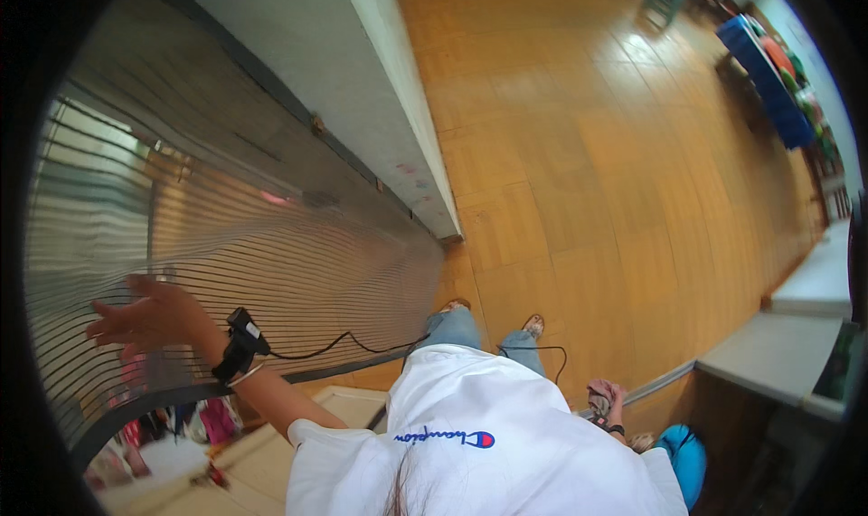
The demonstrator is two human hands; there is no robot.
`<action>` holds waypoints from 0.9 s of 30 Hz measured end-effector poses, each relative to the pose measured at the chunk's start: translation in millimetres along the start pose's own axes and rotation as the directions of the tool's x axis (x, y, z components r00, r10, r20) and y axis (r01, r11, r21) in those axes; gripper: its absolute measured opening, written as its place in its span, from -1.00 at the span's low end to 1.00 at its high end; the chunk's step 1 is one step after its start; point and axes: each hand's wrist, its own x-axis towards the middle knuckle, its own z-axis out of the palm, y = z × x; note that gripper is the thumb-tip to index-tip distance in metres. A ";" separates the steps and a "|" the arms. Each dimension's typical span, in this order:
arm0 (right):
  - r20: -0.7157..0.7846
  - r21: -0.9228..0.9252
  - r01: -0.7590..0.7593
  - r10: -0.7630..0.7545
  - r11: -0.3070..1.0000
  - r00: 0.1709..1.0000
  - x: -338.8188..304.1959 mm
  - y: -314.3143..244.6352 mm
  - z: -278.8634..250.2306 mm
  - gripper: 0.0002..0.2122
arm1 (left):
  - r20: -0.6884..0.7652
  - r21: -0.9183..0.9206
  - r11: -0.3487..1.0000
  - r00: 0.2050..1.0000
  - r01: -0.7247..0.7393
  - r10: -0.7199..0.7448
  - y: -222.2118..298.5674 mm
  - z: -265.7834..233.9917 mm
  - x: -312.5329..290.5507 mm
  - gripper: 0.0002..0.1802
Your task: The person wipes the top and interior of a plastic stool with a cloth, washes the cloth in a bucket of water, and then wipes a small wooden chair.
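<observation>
My left hand is stretched out to the left with its fingers spread. It lies against a sheer striped door curtain with a dark border; whether it presses on the curtain or only brushes it, I cannot tell. On that wrist sits a black strapped device with a cable running from it toward my waist. Down by my right side, my right hand is closed around a crumpled pinkish-grey cloth. Part of its fingers is hidden by the cloth.
A white wall end stands beside the curtain. Tan tiled floor stretches ahead. To the right are a grey-white counter and a blue-covered table bearing colourful items. A green stool stands far off. Something bright blue is near my right elbow.
</observation>
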 end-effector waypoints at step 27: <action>-0.410 0.730 0.180 0.211 0.660 0.887 -60.4 60.8 69.8 -0.59 | 0.078 0.783 0.421 0.743 -0.459 0.665 354.2 -47.9 51.1 -0.47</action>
